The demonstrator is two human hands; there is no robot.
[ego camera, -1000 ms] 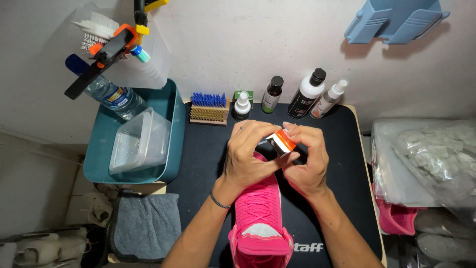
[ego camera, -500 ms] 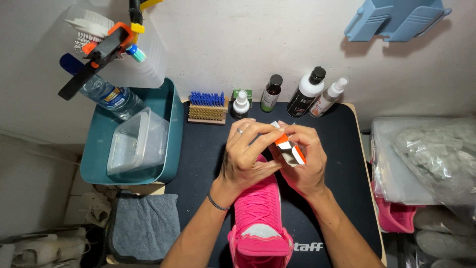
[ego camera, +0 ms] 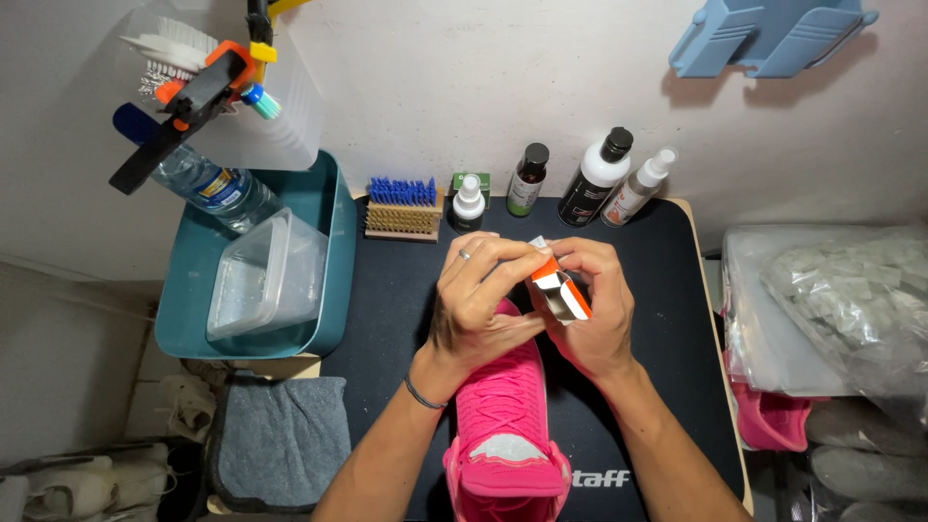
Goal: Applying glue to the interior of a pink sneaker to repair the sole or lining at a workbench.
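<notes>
Both of my hands hold a small orange and white carton (ego camera: 561, 290) above the toe of a bright pink sneaker (ego camera: 505, 416) that lies on a black mat (ego camera: 387, 319). My left hand (ego camera: 478, 300), with a ring and a thin wrist band, pinches the carton's top flap. My right hand (ego camera: 599, 304) wraps around the carton's right side. The sneaker points away from me, and its toe is hidden under my hands.
Along the back of the mat stand a blue-bristled brush (ego camera: 401, 208), a small white bottle (ego camera: 469, 203), a dark bottle (ego camera: 527, 181), a black bottle (ego camera: 596, 179) and a white spray bottle (ego camera: 638, 188). A teal tub (ego camera: 329, 290) at left holds a clear container and a water bottle. A grey cloth (ego camera: 280, 440) lies below it.
My hands have lifted the carton a little and tilted it, and my left fingers have shifted to its top flap. The sneaker has stayed in place.
</notes>
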